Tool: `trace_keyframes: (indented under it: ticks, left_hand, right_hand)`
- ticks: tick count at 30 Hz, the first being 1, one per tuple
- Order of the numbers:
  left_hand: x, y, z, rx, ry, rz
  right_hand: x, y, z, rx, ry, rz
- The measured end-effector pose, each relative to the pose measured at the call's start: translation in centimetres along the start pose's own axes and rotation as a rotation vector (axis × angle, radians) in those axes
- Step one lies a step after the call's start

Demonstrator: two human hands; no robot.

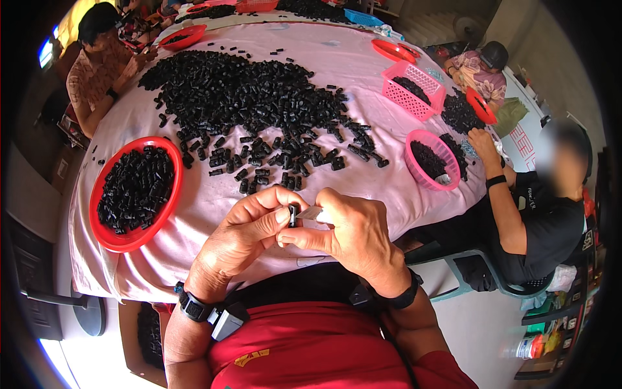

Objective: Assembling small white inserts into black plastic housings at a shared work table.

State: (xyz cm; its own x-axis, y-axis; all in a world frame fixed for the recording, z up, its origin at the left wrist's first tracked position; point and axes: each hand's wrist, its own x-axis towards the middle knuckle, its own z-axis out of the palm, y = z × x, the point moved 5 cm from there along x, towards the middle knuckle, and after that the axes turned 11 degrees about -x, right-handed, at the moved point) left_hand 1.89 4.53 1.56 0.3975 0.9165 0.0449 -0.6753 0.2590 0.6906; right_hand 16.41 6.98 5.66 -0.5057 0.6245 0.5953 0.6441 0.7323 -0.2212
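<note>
Close in front of me, at the near edge of the table, my two hands meet. My left hand (241, 227) pinches a small black cylindrical part (293, 212) between thumb and fingertips. My right hand (359, 230) is closed on a flat, pale blade-like piece (311, 212), whose end lies against or right beside the black part. The right thumb reaches under the part, near the left fingertips. Just beyond my hands spreads a large heap of similar black parts (240, 97), with loose ones scattered toward me.
A red basin (179, 194) full of black parts stands at the left on the pink cloth (363, 214). Pink baskets (414, 185) hold more at the right. Co-workers sit around the table; the nearest person (551, 220), in black, is at my right beside a chair (466, 259).
</note>
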Motion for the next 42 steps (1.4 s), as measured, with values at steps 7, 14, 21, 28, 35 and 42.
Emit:
trace_keyframes:
  ticks: [7,14,21,28,35,42]
  left_hand:
    - [0.01,-0.03,-0.21,-0.002,-0.031,-0.001]
    - [0.00,-0.08,-0.21,0.022,0.005,-0.001]
    - [0.05,-0.06,-0.28,0.041,-0.012,0.006]
    - [0.14,-0.33,-0.50,0.025,0.003,0.005]
    - [0.05,-0.33,-0.56,0.038,0.007,-0.004]
    - [0.11,-0.39,-0.57,0.053,0.012,0.002]
  right_hand:
    - [0.01,0.07,0.14,-0.007,0.000,-0.008]
    - [-0.02,0.13,0.26,-0.017,0.012,-0.011]
    - [0.03,0.07,0.21,-0.026,0.012,-0.022]
    - [0.03,0.14,0.25,-0.014,0.009,-0.023]
    - [0.06,0.26,0.30,-0.034,-0.017,-0.030]
    - [-0.03,0.24,0.23,-0.032,-0.001,-0.034]
